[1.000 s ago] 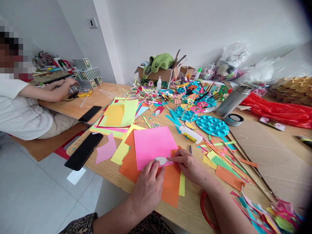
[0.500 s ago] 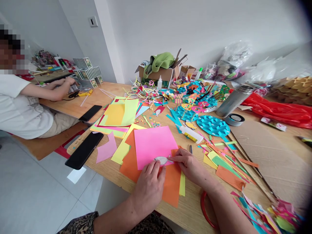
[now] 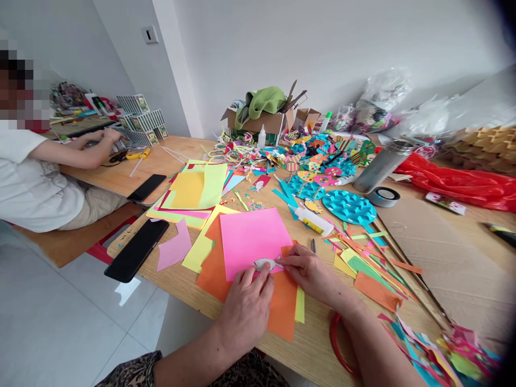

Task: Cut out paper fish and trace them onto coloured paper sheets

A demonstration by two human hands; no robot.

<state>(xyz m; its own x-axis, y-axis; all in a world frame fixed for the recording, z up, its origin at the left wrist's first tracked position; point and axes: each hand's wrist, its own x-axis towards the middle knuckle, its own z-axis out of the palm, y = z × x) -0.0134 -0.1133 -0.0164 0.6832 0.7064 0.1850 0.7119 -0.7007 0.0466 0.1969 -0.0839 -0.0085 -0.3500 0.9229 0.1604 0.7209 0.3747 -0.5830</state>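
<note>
A small whitish fish-shaped cutout (image 3: pixel 263 264) lies on the lower edge of a bright pink paper sheet (image 3: pixel 253 231). My left hand (image 3: pixel 248 298) rests over that edge, its fingers stretched out and pressing on the cutout and the sheet. At the tail end, my right hand (image 3: pixel 308 269) has its thumb and forefinger pinched together on the cutout. Beneath the pink sheet are an orange sheet (image 3: pixel 282 317) and a yellow sheet (image 3: pixel 195 252). Red scissor handles (image 3: pixel 335 344) show partly under my right forearm.
To the left lie a black phone (image 3: pixel 137 251) and stacked coloured paper (image 3: pixel 187 191). A glue bottle (image 3: pixel 314 221), blue egg-tray piece (image 3: pixel 349 207), tape roll (image 3: pixel 384 196) and steel flask (image 3: pixel 381 167) stand beyond. Paper scraps (image 3: pixel 379 290) cover the right. A co-worker (image 3: pixel 36 177) sits at far left.
My left forefinger has shifted slightly onto the fish-shaped cutout. The whole view has drifted a little; my right hand keeps its pinch at the tail.
</note>
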